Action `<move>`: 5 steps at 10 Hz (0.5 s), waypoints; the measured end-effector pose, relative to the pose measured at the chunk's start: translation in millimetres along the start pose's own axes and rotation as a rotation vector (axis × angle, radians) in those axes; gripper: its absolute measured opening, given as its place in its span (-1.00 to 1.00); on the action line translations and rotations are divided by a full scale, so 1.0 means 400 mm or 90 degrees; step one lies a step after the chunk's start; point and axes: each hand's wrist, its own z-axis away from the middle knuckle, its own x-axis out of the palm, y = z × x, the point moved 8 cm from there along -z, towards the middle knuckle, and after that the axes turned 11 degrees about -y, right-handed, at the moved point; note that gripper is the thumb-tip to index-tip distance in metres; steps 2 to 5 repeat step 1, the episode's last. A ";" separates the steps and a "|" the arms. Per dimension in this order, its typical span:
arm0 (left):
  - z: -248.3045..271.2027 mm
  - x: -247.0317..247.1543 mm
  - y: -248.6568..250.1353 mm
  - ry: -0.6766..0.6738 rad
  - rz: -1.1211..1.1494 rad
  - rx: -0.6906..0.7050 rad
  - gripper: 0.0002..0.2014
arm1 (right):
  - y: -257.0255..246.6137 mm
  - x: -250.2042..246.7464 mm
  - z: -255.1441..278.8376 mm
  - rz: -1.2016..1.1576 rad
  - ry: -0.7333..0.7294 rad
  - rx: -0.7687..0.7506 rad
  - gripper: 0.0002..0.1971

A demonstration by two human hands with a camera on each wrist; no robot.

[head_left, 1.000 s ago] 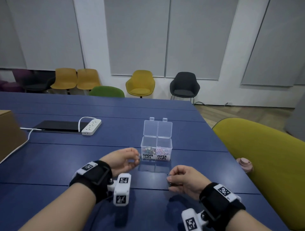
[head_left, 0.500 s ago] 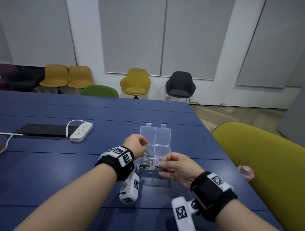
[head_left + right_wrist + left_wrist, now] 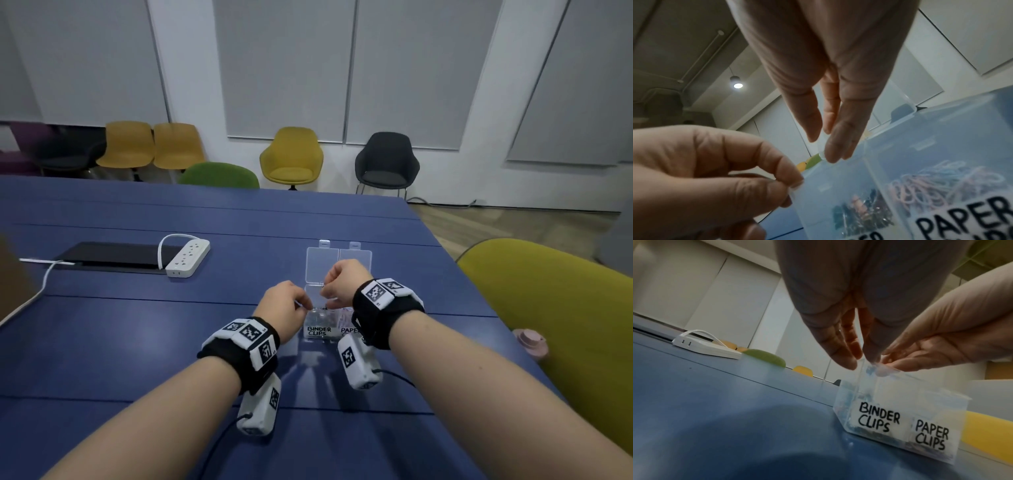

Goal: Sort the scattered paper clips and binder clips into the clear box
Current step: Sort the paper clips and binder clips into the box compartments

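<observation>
The clear box [image 3: 317, 331] stands on the blue table [image 3: 137, 342], both lids [image 3: 322, 265] tipped up behind it. Its left cell, labelled BINDER CLIPS, holds dark binder clips [image 3: 861, 211]; the right cell holds pastel paper clips [image 3: 941, 175]. My left hand [image 3: 306, 307] is at the box's [image 3: 838, 186] front left corner, thumb and forefinger [image 3: 795, 180] pinched on the rim. My right hand [image 3: 325, 296] is over the back of the binder cell, its fingertips [image 3: 830, 151] pinching a clear edge there. Whether either hand still holds a clip is hidden. In the left wrist view both hands [image 3: 859, 360] [image 3: 896, 365] meet above the box [image 3: 879, 402].
A white power strip [image 3: 187, 257] and a flat black device [image 3: 113, 255] lie at the far left of the table. An olive chair [image 3: 548, 308] stands close on the right, with a pink object [image 3: 529, 339] at the table's right edge. More chairs line the far wall.
Both hands have lifted off the table in front of the box and moved forward to its top. The right hand has crossed left to the binder cell.
</observation>
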 end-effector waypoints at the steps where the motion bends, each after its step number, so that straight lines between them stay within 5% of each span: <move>1: -0.002 0.003 -0.011 0.017 0.012 -0.024 -0.81 | 0.018 -0.018 0.007 0.015 0.040 -0.005 -0.74; 5: -0.002 0.003 -0.011 0.017 0.012 -0.024 -0.81 | 0.018 -0.018 0.007 0.015 0.040 -0.005 -0.74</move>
